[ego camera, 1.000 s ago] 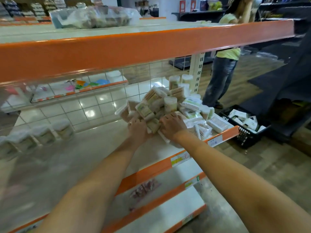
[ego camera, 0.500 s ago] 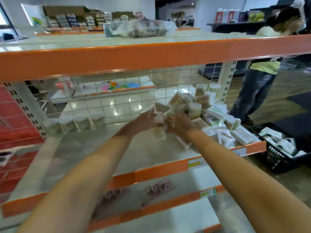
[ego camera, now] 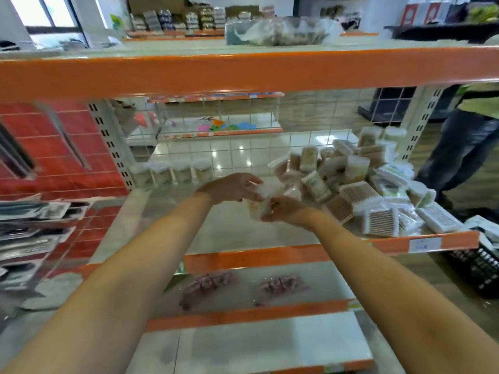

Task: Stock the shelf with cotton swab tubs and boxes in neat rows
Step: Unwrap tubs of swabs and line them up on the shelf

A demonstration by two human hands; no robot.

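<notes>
Both hands meet over the middle shelf, just left of the loose heap of cotton swab packs. The left hand curls its grip round the top of a clear cotton swab tub, while the right hand cups the tub's lower side; each grip holds that tub, though blur hides the exact finger placement. The tub stands roughly upright, its long axis near vertical, lid end up and tipped slightly to the right. It is likely light, stiff thin plastic with smooth, somewhat slippery walls, best taken round the body rather than by the lid, which might pop off. A row of four tubs stands at the shelf's back left against the wire grid.
</notes>
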